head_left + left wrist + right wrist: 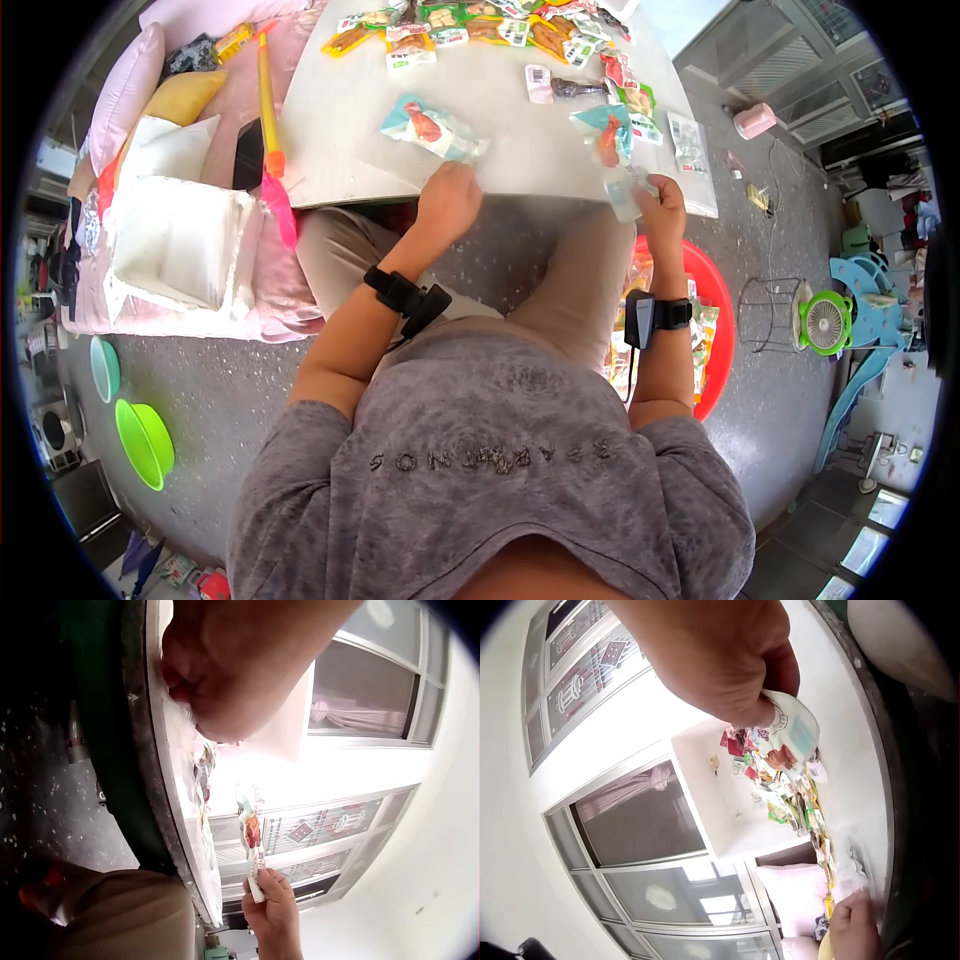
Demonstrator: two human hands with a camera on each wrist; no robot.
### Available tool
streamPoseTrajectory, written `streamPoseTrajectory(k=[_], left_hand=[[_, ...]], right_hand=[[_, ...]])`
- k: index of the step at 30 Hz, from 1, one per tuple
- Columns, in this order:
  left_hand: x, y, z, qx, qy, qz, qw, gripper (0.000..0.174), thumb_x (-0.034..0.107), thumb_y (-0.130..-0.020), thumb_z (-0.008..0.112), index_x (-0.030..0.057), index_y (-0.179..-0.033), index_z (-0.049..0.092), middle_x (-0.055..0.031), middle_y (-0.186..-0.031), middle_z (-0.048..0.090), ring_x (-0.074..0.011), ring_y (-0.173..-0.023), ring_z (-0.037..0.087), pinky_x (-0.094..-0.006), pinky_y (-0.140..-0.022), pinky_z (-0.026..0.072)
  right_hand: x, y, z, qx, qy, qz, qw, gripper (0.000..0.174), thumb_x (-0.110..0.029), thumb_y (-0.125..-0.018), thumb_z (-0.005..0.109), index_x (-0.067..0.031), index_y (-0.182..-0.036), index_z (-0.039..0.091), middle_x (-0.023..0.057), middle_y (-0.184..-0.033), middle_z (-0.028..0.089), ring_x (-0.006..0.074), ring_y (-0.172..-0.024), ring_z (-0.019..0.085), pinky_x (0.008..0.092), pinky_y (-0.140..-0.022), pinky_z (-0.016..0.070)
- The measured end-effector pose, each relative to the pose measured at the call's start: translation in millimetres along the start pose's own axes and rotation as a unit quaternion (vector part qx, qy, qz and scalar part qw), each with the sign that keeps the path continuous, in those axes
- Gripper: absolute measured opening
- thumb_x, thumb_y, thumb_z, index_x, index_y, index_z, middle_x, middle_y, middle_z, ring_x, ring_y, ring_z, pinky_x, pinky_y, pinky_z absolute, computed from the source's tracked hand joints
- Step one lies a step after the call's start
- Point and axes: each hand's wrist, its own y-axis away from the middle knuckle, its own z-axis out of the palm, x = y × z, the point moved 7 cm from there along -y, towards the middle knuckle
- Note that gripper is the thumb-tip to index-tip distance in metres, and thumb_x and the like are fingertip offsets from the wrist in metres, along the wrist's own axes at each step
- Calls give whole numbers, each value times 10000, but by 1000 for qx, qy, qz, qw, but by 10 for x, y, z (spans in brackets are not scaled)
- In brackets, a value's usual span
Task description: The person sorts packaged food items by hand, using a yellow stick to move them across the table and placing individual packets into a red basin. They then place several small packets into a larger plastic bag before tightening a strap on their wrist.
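My right hand (663, 207) pinches the near end of a clear and blue plastic food packet (609, 135) with a reddish-brown piece of meat printed or packed in it. In the right wrist view this packet (791, 742) sticks out past the thumb, held up over the table. My left hand (448, 203) is curled at the table's front edge, gripping the clear near end of a similar packet (424, 127) that lies slanting on the tabletop. Its fingertips are mostly hidden under the hand.
Several colourful food packets (490, 28) lie along the table's (330, 130) far side. A dark packet (578, 89) and a flat clear bag (687, 142) are at the right. A red basin (718, 300) with packets stands by the right leg. A white foam box (170, 250) sits on the pink bed.
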Motion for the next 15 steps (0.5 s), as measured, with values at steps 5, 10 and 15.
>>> streamPoseTrajectory(k=[5,10,15], left_hand=[[25,-47,-44,14,59,-21,998,89,85,-705,458,-2,-683,466,-180,-724,494,-356,-709,479,-432,-607,396],[56,-68,-58,20,50,-6,999,72,71,-716,476,0,-728,481,-154,-754,501,-327,-744,486,-393,-642,394],[228,-53,-86,-11,-35,8,999,65,65,-700,478,5,-724,479,-151,-775,504,-323,-742,494,-392,-623,413]], right_hand=[[-196,329,450,-100,39,7,994,177,-90,-699,613,-9,-840,545,-1,-728,522,56,-649,454,193,-572,381],[-233,419,675,-170,96,13,981,180,-114,-704,608,-22,-847,550,13,-787,537,74,-711,478,203,-624,391],[-570,536,805,-214,108,45,970,165,-91,-686,619,-7,-806,542,10,-761,518,74,-719,470,209,-626,390]])
